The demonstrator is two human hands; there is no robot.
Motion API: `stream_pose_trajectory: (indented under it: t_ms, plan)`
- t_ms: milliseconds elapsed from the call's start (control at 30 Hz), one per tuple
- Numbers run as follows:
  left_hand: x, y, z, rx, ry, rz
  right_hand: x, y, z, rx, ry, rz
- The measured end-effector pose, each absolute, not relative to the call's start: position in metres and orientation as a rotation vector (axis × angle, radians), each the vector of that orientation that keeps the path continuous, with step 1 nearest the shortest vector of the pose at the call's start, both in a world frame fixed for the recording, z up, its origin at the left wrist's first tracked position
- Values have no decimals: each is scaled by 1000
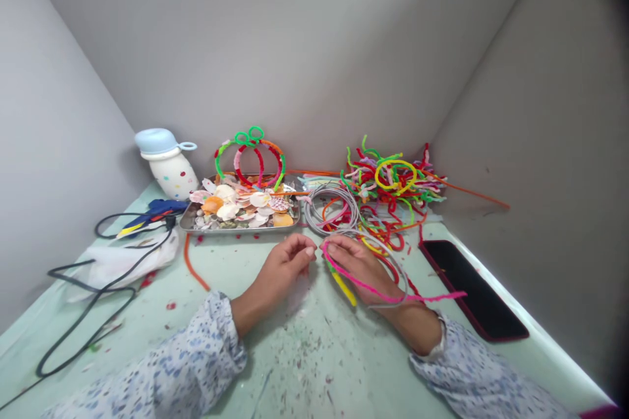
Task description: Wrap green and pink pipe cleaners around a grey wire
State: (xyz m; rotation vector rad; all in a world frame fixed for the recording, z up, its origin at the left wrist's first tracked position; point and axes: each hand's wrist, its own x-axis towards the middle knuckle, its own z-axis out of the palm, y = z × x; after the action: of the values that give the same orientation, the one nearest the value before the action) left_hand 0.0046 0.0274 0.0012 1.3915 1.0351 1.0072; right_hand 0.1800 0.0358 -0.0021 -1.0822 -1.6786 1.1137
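My right hand (361,267) is closed, thumb against fingers, on a bright pink pipe cleaner (388,294) whose loose end trails right over my wrist. A curved grey wire (403,268) arcs around the same hand, and a yellow-and-green pipe cleaner piece (344,288) hangs under its fingers. Just left of it, my left hand (285,267) has its thumb and fingers pressed together; whatever is between them is hidden. The fingertips of both hands are close but apart. Behind them lies a coil of grey wire (310,215).
A metal tray (236,230) of seashells stands behind, with pipe-cleaner rings (284,167) over it. Colourful pipe cleaners (378,173) are heaped at back right. A phone (472,291) lies right; a white bottle (171,173), black cable (105,288) and plastic bag (147,255) are left.
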Motion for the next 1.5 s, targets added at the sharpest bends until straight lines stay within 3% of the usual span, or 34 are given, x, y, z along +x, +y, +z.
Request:
stream_pose_trajectory:
  t_ms: [367, 633, 800, 1067, 1333, 1500]
  plan:
    - [11, 23, 9, 932, 656, 949, 174, 32, -9, -866, -1621, 1186]
    - [2, 30, 16, 730, 564, 1007, 189, 47, -12, -692, -1022, 1738]
    - [-3, 38, 14, 543, 574, 1094, 201, 59, -4, -672, -927, 1721]
    - [-10, 47, 5, 435, 644, 1120, 234, 73, 29, -805, -1223, 1256]
    - [2, 33, 13, 678, 624, 1087, 201, 20, 59, -1169, -2085, 844]
    - [2, 31, 14, 751, 643, 1122, 192, 4, 65, -1188, -2187, 1093]
